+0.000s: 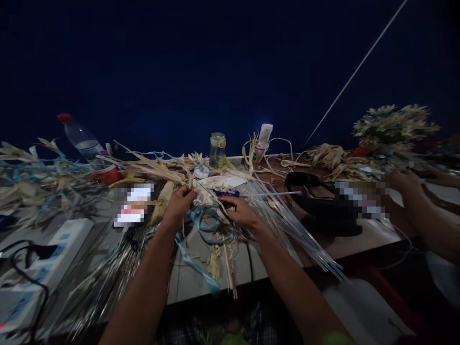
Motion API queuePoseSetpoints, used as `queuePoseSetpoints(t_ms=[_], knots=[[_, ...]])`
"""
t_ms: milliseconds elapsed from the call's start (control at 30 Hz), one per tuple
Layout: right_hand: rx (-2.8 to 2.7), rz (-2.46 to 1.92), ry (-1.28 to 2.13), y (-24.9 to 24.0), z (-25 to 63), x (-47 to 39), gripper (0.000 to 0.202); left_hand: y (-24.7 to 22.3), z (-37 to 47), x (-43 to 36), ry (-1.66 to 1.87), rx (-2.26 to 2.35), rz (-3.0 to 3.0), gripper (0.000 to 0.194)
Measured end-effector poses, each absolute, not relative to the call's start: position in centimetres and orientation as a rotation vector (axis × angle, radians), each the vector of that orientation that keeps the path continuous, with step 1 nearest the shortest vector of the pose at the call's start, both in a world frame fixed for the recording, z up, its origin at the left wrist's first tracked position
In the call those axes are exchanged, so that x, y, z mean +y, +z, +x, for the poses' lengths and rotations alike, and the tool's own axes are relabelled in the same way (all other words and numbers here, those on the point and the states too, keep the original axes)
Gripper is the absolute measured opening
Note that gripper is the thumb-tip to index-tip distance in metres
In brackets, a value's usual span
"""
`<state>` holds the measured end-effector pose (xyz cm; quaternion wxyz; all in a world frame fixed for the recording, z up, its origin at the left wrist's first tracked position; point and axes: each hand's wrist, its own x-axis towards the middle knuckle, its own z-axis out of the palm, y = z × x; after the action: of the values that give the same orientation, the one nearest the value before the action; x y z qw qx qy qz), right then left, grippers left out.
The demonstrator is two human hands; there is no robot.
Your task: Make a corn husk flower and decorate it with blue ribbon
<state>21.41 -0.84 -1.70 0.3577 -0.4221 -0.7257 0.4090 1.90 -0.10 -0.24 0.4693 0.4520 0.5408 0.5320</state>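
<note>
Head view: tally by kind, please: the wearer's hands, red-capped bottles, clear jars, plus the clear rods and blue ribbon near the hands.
Wearer's left hand and right hand: 2
Red-capped bottle: 1
Clear jar: 1
Clear rods: overlapping, no sure count
Blue ribbon: looped, no sure count
Total counted: 4
</note>
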Motion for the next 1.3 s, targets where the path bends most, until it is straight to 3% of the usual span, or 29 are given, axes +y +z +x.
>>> queuePoseSetpoints(t_ms=[833,1100,1300], knots=[[-1.704,-1.113,1.184,-1.5,21.5,-0.8,0.031,0.1,1.4,-0.3,1.181,1.307,1.233,0.030],[-1.482,-0.973,1.292,-0.9,22.0,-1.0,0.039,0.8,1.9,-0.7,1.234,1.254,1.062,0.030],[-1.496,-0.930,1.349,-1.1,21.3,-1.2,0.034,0.4,2.1,-0.3,1.296,1.205,0.996,0.031]])
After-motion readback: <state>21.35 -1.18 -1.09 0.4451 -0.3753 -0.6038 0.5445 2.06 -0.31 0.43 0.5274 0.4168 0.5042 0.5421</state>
